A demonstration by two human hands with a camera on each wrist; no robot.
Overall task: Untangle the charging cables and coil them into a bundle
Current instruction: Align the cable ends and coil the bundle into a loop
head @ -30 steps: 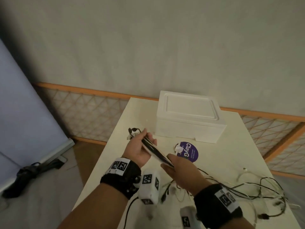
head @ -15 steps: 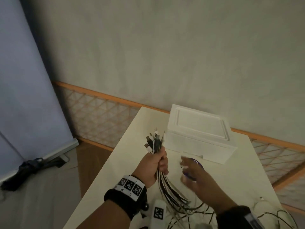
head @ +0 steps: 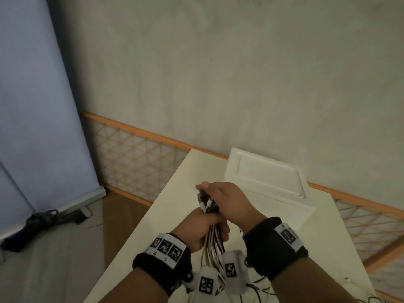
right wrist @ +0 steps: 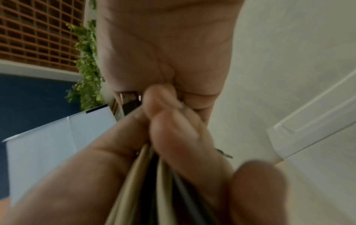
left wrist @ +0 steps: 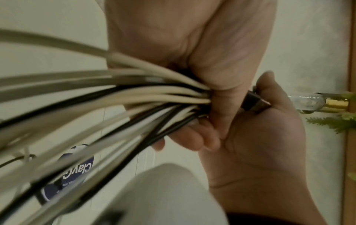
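- Our left hand [head: 200,228] has a tight grip on a bunch of charging cables [head: 213,243], black ones and white ones, held up above the surface [head: 175,206].
- Our right hand [head: 227,202] curls its grip over the plug ends [head: 205,202] at the top of the bunch, just above the left hand.
- The cables hang down between our wrists.
- A white foam box [head: 269,178] sits on the surface behind our hands.
- A round purple sticker [left wrist: 77,170] lies on the surface under the cables.

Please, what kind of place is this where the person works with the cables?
Probably an indoor room set up for recording, not a workshop. A plain white table stands against a bare grey wall with orange lattice trim; a roll-up backdrop screen stands at the left.
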